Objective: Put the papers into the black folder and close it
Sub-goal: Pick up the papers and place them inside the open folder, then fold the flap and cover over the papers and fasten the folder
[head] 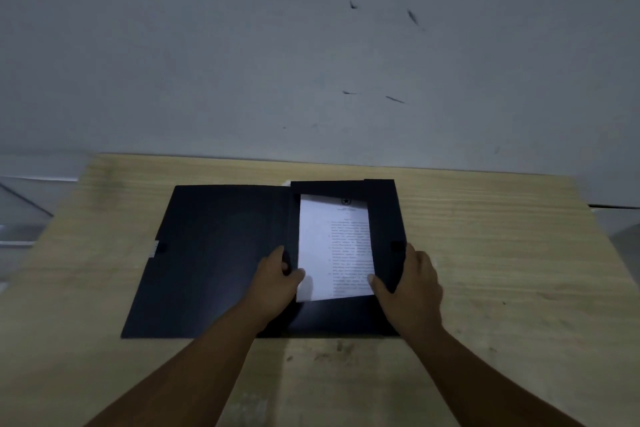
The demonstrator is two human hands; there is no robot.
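The black folder (214,260) lies open on the wooden table, its cover spread flat to the left. White printed papers (334,246) lie in its right half, tucked under the top flap and the right side flap. My left hand (277,282) grips the papers' lower left corner at the folder's spine. My right hand (408,282) holds the right side flap, thumb on the papers' lower right edge.
The light wooden table (502,253) stands against a grey wall (311,45) with a few dark marks. The table's left edge drops off to a grey floor area (20,211). Bare wood lies in front of the folder.
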